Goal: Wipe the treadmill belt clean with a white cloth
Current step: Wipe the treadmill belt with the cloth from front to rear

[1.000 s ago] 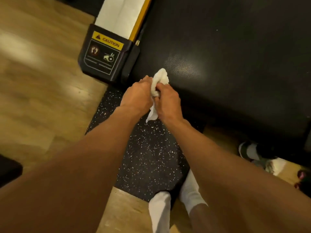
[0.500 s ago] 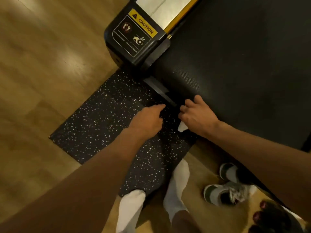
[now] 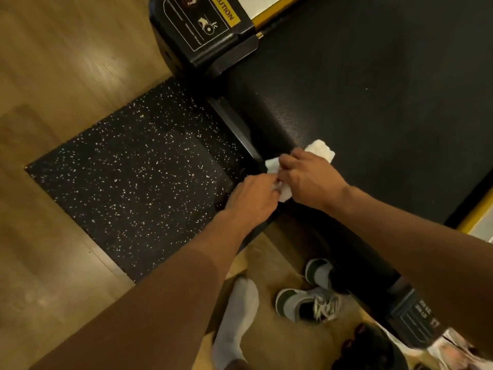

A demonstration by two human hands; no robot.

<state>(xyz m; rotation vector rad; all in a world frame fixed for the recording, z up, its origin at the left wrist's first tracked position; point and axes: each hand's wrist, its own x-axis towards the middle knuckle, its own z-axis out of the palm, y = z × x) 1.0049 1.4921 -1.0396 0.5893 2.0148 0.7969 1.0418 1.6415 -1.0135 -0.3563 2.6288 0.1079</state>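
Here, seen from above, two bare forearms reach out to the rear edge of a black treadmill belt (image 3: 373, 102), which fills the far right of the view.

The right hand (image 3: 309, 180) lies palm down over a white cloth (image 3: 321, 150), fingers curled round it, and hides most of its middle. Only three bits of cloth show: a bunched end on the belt just past the fingers, a corner to the left of the hand, and a tail below it. The cloth's long axis runs on a slant, from near left to far right, and the far end points onto the belt. The left hand (image 3: 250, 198) sits just beside the right, and its curled fingers close on the near tail of the cloth. Its fingertips are hidden behind its own knuckles.

To the left is a black speckled mat (image 3: 133, 177) on a wooden floor (image 3: 66, 76). At the far edge a black end cap (image 3: 208, 28) with a yellow caution label is cut off by the frame. Near the bottom are a foot in a white sock (image 3: 237, 316) and blurred grey shoes (image 3: 306, 303). The things in the bottom right corner are too blurred to make out.
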